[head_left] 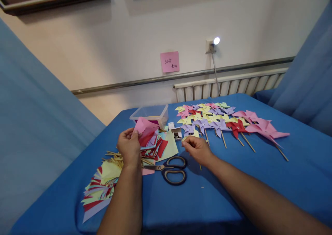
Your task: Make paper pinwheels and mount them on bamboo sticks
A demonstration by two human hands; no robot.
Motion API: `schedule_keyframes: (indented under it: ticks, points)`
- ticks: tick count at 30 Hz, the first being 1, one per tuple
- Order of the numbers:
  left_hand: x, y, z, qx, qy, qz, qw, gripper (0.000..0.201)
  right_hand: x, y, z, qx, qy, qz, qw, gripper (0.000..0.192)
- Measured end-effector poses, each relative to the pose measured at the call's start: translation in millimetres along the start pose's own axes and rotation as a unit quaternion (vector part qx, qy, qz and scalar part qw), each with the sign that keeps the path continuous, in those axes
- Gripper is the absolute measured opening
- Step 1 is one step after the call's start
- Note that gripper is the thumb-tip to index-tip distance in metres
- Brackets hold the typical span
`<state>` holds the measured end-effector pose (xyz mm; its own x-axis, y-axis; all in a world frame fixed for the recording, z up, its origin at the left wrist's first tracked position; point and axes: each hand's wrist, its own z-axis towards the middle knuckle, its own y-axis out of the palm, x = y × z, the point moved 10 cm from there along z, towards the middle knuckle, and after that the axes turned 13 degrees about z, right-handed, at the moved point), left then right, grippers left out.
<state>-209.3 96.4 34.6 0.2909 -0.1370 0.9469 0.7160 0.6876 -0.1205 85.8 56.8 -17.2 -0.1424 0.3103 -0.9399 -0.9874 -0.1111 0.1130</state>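
Both forearms come in from near edge over blue desk (298, 179). Left hand (129, 146) pinches pink paper sheet (144, 125), lifted above loose coloured paper stack (155, 145). Right hand (197, 148) closed, fingertips pinching sth small, can't tell what. Scissors (169, 169) lie flat btwn hands, near side. Finished pinwheels (220, 119) spread far right. Clear plastic box (151, 114) far, behind paper. Cut paper pile (101, 188) near left.

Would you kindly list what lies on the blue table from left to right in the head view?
Fan of cut paper pieces → left hand holding a pink sheet → scissors → right hand → red pinwheel → large pink pinwheels.
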Motion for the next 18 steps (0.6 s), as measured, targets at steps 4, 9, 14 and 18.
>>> schedule_keyframes:
  ticks: [4, 9, 14, 18]
  points:
    - [18, 14.1, -21, -0.036, 0.029, -0.045, 0.998, 0.034, 8, 13, -2, -0.05, 0.063, 0.087, 0.993, 0.036]
    - [68, 38.9, -77, -0.123, 0.214, 0.014, 0.969, 0.008, 12, 31, -8, -0.099, 0.19, 0.348, 0.913, 0.069]
    - [87, 71.5, -132, -0.285, 0.325, 0.079, 0.898, 0.012, 5, 6, 2, -0.004, 0.166, 0.419, 0.892, 0.064]
    - [85, 80.5, -141, -0.323, 0.331, 0.106, 0.88, 0.015, 4, -10, 8, 0.062, 0.125, 0.419, 0.897, 0.04]
